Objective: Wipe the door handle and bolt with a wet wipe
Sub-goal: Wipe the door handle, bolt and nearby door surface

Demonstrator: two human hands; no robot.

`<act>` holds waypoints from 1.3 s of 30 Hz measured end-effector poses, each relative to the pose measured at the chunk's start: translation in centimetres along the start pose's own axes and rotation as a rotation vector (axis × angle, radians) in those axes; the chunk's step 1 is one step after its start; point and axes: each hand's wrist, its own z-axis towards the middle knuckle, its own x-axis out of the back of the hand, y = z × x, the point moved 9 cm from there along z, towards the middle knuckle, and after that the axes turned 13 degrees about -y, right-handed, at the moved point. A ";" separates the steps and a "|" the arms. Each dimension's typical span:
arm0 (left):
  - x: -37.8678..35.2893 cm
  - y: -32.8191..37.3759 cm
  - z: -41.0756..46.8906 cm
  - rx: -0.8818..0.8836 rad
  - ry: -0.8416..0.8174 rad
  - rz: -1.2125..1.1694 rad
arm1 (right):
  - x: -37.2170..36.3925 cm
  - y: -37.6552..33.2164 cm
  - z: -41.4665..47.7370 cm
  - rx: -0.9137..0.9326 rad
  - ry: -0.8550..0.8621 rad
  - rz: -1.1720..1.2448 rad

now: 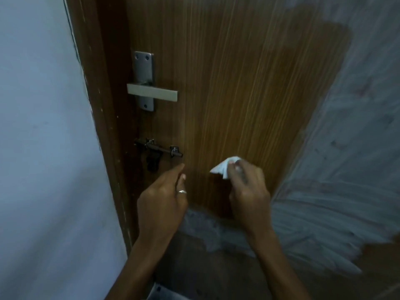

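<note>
A silver lever door handle [152,92] on a steel backplate sits on the left side of a brown wooden door [238,83]. Below it is a dark sliding bolt [158,149] with a hanging knob. My left hand [164,195], wearing a ring, hovers just below and right of the bolt, fingers loosely extended, holding nothing. My right hand [246,189] is further right in front of the door, pinching a crumpled white wet wipe [223,167]. The wipe is apart from both the bolt and the handle.
The dark door frame [104,126] and a pale wall [43,148] stand to the left. Grey patchy floor or wall surface [346,169] lies to the right and below. A second metal plate [160,292] shows at the bottom edge.
</note>
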 end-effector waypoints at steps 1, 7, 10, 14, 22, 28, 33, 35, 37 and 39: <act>0.3 0.2 -0.1 -0.008 0.005 0.008 | 2.0 0.3 1.1 -0.032 0.056 0.016; 0.8 1.9 0.2 -0.064 0.011 -0.020 | 12.1 1.7 8.9 -0.136 0.334 -0.059; 0.5 1.9 0.4 -0.090 -0.001 -0.044 | 10.2 1.3 8.9 -0.131 0.285 -0.078; -0.7 0.1 -0.4 -0.061 -0.060 -0.078 | 2.4 -0.3 3.3 -0.054 0.089 -0.105; -2.4 -4.7 -3.1 0.013 -0.161 -0.081 | -11.5 -3.6 -7.5 -0.016 -0.303 -0.116; -1.0 -7.5 -4.4 0.007 -0.196 -0.111 | -13.5 -5.6 -6.7 -0.159 -0.428 -0.030; 1.8 -7.9 -3.3 0.006 -0.191 -0.112 | -9.1 -6.9 -3.7 -0.311 -0.199 0.240; 2.8 -7.2 -2.8 -0.029 -0.205 -0.139 | -6.5 -8.1 -3.2 -0.383 -0.127 0.326; 3.9 -5.7 -2.1 -0.069 -0.217 -0.158 | -3.6 -9.2 -2.6 -0.443 -0.093 0.384; 4.9 -4.0 -0.8 -0.067 -0.285 -0.206 | -0.5 -9.3 -1.3 -0.495 -0.056 0.456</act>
